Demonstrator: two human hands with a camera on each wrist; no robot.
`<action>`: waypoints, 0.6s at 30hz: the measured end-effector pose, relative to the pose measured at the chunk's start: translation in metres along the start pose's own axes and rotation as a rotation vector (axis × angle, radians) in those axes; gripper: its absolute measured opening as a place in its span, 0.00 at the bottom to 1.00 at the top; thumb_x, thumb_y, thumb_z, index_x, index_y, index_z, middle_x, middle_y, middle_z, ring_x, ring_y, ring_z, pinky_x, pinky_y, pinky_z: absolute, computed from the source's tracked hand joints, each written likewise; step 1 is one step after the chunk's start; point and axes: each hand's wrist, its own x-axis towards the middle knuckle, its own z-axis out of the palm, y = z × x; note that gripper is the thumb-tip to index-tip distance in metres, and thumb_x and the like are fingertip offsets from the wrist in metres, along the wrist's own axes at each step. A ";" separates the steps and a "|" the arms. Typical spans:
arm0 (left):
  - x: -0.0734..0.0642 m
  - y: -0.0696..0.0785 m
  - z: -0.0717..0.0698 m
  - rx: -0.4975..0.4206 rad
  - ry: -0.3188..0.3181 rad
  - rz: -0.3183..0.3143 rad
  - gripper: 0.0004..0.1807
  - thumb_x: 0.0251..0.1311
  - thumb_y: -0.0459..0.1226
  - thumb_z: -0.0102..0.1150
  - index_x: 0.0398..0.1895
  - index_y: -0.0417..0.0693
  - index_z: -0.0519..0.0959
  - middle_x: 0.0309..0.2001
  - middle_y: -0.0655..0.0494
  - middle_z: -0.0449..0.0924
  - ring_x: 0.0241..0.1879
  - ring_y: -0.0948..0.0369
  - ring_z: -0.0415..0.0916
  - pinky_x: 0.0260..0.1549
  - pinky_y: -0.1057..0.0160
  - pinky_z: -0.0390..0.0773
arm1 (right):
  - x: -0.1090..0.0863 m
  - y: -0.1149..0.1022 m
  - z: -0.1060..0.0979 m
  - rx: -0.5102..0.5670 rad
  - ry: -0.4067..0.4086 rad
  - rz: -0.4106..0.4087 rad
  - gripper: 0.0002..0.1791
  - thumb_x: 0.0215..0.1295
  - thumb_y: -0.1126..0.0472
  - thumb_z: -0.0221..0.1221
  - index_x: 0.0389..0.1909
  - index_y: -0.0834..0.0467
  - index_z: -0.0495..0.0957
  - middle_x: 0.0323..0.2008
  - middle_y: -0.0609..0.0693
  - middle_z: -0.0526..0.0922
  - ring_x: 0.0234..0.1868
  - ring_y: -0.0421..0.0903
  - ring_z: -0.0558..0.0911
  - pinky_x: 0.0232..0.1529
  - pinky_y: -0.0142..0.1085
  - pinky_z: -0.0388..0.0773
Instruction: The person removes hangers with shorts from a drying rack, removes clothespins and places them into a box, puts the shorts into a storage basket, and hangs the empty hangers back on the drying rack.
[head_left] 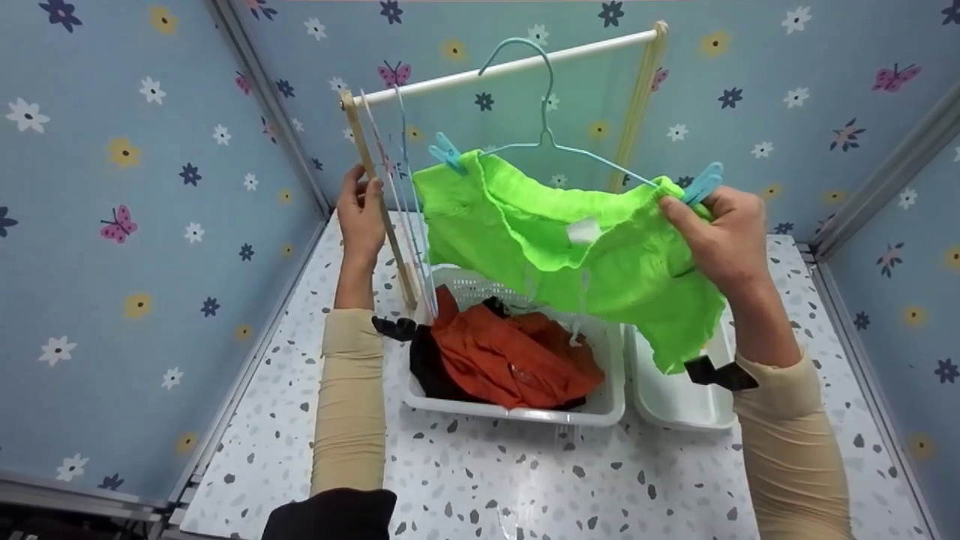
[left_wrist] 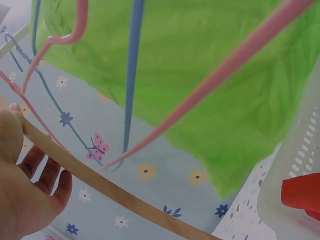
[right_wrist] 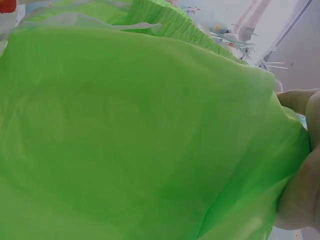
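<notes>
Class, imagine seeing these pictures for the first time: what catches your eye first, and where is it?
The bright green garment strikes first, pegged to a blue hanger near the middle of the head view, with the right hand holding one corner. Below it, orange cloth stands out in a white basket.

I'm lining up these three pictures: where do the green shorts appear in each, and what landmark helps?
Head: the shorts hang just right of centre.
Left wrist: across the top, reaching down right of centre.
Right wrist: filling most of the picture.
Landmark: the basket, below the shorts in head, at the right edge in left wrist; not clearly seen in right wrist.
</notes>
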 end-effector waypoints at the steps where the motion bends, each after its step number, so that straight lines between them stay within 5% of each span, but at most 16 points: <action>1: 0.002 -0.005 0.000 0.000 0.002 -0.001 0.25 0.75 0.38 0.45 0.70 0.39 0.62 0.50 0.39 0.72 0.43 0.51 0.70 0.41 0.60 0.70 | -0.001 -0.001 0.001 -0.002 -0.004 -0.002 0.14 0.58 0.72 0.64 0.16 0.69 0.75 0.12 0.39 0.69 0.13 0.31 0.62 0.13 0.23 0.57; 11: 0.003 -0.008 -0.010 -0.008 -0.020 -0.034 0.26 0.72 0.44 0.48 0.70 0.46 0.65 0.50 0.45 0.73 0.47 0.54 0.70 0.45 0.57 0.70 | -0.003 0.031 0.012 0.041 -0.060 -0.015 0.16 0.58 0.71 0.65 0.14 0.70 0.74 0.11 0.41 0.65 0.13 0.32 0.60 0.14 0.26 0.55; 18: -0.001 0.013 -0.022 0.001 -0.143 -0.119 0.26 0.73 0.42 0.48 0.71 0.46 0.62 0.56 0.42 0.70 0.54 0.52 0.70 0.53 0.52 0.69 | -0.006 0.034 0.009 0.087 -0.079 -0.039 0.15 0.58 0.69 0.65 0.15 0.69 0.76 0.10 0.45 0.68 0.12 0.33 0.60 0.12 0.26 0.55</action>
